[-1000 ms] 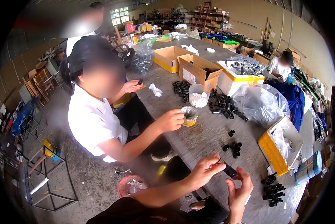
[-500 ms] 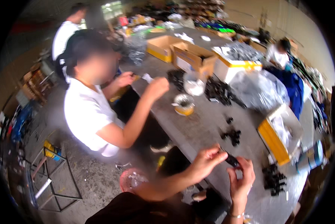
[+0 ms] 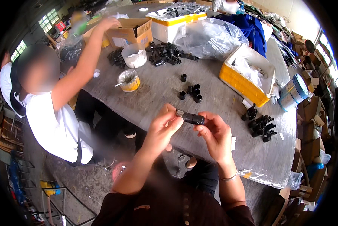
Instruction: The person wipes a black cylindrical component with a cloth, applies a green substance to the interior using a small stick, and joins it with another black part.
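Note:
Above the table's near edge, a small black flashlight (image 3: pixel 191 117) lies level between my two hands. My left hand (image 3: pixel 164 126) pinches its left end between thumb and fingers. With thumb and fingertips, my right hand (image 3: pixel 215 132) grips the other end. Just beyond stands a small group of short black cylindrical caps (image 3: pixel 194 89) on the grey table (image 3: pixel 157 90). To the right of my right hand, several black parts (image 3: pixel 258 122) stand upright in a cluster. Farther back lies a pile of black tubes (image 3: pixel 166 53).
A yellow-rimmed tub (image 3: pixel 129 80) and a white tub (image 3: pixel 134 55) stand left of centre. A yellow-and-white foam box (image 3: pixel 244 75) and blue bucket (image 3: pixel 294 92) are at right. Cardboard boxes (image 3: pixel 125 34) and a plastic bag (image 3: pixel 210 37) sit behind. A co-worker (image 3: pixel 59 113) reaches in from the left.
The view has swung right, so my hands now appear nearer its middle. Both hands keep hold of the flashlight, which now lies more level. The co-worker's arm has stretched toward the cardboard boxes.

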### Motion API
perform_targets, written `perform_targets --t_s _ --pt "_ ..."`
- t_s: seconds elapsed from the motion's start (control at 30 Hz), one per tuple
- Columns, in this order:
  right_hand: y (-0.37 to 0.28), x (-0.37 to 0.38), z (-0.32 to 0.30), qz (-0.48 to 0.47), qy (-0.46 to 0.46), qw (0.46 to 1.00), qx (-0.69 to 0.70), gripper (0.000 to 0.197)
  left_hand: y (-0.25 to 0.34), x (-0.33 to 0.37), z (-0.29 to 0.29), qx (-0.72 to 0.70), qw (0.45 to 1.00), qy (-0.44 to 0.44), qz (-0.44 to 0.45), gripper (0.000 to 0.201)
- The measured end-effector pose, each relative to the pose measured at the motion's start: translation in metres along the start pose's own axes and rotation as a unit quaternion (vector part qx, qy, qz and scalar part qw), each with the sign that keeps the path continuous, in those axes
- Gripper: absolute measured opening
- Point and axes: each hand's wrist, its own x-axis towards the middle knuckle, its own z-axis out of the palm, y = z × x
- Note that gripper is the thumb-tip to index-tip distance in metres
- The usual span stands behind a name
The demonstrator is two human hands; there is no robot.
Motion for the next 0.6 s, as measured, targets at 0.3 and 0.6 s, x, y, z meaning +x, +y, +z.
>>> perform_targets --t_s 0.3,0.6 --pt "0.004 -0.001 -0.004 0.099 -0.050 0.984 0.137 0.034 0.001 0.010 -0.017 0.265 0.939 -0.057 0.214 0.017" --pt "0.008 -0.007 0.000 0.067 -0.018 0.989 0.131 0.024 0.002 0.009 -0.008 0.243 0.945 -0.014 0.218 0.014"
